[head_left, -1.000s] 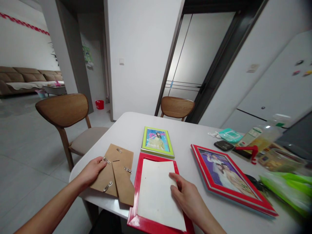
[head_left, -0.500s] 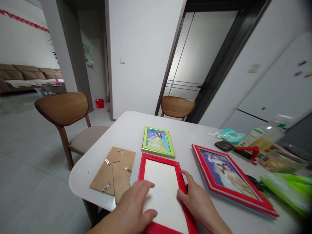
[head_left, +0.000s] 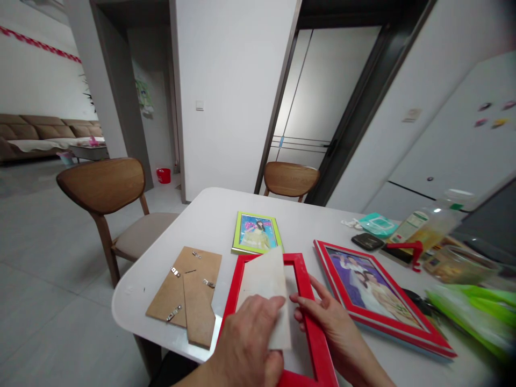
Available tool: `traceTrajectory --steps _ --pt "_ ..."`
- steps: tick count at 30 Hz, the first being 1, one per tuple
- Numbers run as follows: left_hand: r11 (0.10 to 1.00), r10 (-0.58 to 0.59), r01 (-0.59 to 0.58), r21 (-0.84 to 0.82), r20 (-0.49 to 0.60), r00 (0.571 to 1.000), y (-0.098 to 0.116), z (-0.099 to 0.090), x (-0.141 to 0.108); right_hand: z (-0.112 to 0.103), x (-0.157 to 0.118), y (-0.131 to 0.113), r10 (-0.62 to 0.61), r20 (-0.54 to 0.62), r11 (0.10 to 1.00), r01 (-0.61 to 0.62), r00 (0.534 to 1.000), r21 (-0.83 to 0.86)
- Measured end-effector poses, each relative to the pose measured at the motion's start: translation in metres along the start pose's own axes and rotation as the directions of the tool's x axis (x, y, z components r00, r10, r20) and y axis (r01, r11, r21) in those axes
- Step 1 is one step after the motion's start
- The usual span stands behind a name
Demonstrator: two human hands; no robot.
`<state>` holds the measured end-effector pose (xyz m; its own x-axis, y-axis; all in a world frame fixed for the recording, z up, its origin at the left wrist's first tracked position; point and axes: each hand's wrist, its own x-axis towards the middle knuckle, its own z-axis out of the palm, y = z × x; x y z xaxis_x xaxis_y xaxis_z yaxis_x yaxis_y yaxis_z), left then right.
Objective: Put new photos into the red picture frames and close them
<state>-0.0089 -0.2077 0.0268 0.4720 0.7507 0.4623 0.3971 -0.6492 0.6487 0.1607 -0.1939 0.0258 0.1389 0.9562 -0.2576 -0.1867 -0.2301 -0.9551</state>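
My left hand (head_left: 250, 336) is closed on a white sheet (head_left: 264, 282), which stands tilted and slightly curved out of a red picture frame (head_left: 318, 344). The fingers cover the sheet's lower part. My right hand (head_left: 328, 320) grips the frame's right side, thumb and fingers around the red bar. Left of the frame lies a brown backing board (head_left: 167, 295) with metal clips and a stand leg (head_left: 198, 309). Beyond is a lime-green frame (head_left: 237, 250) with a photo of a person in a dress. To the right lies another red frame (head_left: 334, 279) holding a photo of people.
On the table's right stand a bottle (head_left: 427, 226) of yellowish liquid and a clear tub (head_left: 459, 266). A black flat object (head_left: 367, 241), a teal packet (head_left: 378, 224) and a green plastic bag (head_left: 467, 306) lie there too. Wooden chairs stand left (head_left: 105, 185) and behind (head_left: 291, 178).
The white sheet, flat in the red frame before, is now raised and tilted in my left hand. That hand has moved right and closed. My right hand stays at the frame's right side.
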Motion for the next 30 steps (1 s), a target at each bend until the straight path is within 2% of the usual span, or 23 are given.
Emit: traceTrajectory --steps 2,4,6,8,11,13,16,18,20,21,23,25,26,28,30 --pt "0.989 -0.147 0.147 -0.012 -0.156 0.977 -0.007 -0.018 -0.005 -0.006 0.007 0.005 -0.051 -0.062 0.981 0.038 0.997 -0.190" --pt "0.940 -0.339 0.334 -0.064 -0.271 0.901 -0.019 -0.037 -0.013 -0.013 0.012 0.011 -0.112 -0.088 0.930 0.073 0.990 -0.360" --pt "0.889 -0.457 0.445 -0.111 -0.302 0.837 -0.034 -0.052 -0.024 -0.019 0.017 0.017 -0.154 -0.058 0.866 0.107 0.986 -0.488" --pt "0.857 -0.513 0.505 -0.105 -0.278 0.812 -0.048 -0.061 -0.037 -0.024 0.021 0.024 -0.189 -0.035 0.768 0.126 0.981 -0.628" --pt "0.811 -0.566 0.584 0.013 -0.230 0.791 -0.063 -0.065 -0.054 -0.028 0.026 0.031 -0.283 -0.050 0.516 0.108 0.958 -0.850" --pt "0.787 -0.577 0.606 0.114 -0.209 0.789 -0.068 -0.066 -0.060 -0.030 0.028 0.033 -0.298 -0.040 0.380 0.080 0.954 -0.922" --pt "0.801 -0.528 0.557 0.217 -0.180 0.830 -0.072 -0.067 -0.061 -0.032 0.027 0.032 -0.304 -0.016 0.274 0.071 0.953 -0.959" --pt "0.814 -0.484 0.512 0.274 -0.166 0.859 -0.074 -0.069 -0.059 -0.030 0.026 0.031 -0.371 0.014 0.237 0.109 0.928 -0.965" --pt "0.818 -0.445 0.468 0.335 -0.148 0.883 -0.073 -0.069 -0.058 -0.022 0.024 0.029 -0.458 0.063 0.281 0.211 0.887 -0.936" --pt "0.826 -0.418 0.436 0.358 -0.131 0.899 -0.071 -0.069 -0.058 -0.015 0.023 0.029 -0.474 0.080 0.353 0.272 0.877 -0.895" --pt "0.859 -0.348 0.351 0.372 -0.079 0.934 -0.065 -0.065 -0.057 0.005 0.023 0.031 -0.416 0.087 0.583 0.339 0.905 -0.738" --pt "0.900 -0.275 0.260 0.350 -0.010 0.962 -0.058 -0.057 -0.057 0.029 0.025 0.035 -0.252 0.092 0.825 0.263 0.963 -0.500" --pt "0.915 -0.247 0.224 0.335 0.027 0.969 -0.054 -0.052 -0.057 0.041 0.026 0.037 -0.166 0.103 0.910 0.193 0.981 -0.368" --pt "0.936 -0.208 0.173 0.307 0.086 0.974 -0.050 -0.042 -0.055 0.064 0.027 0.036 -0.045 0.177 0.992 0.065 0.983 -0.111" --pt "0.950 -0.165 0.136 0.282 0.081 0.983 -0.049 -0.035 -0.052 0.081 0.022 0.027 -0.019 0.283 0.997 -0.004 0.959 0.079"
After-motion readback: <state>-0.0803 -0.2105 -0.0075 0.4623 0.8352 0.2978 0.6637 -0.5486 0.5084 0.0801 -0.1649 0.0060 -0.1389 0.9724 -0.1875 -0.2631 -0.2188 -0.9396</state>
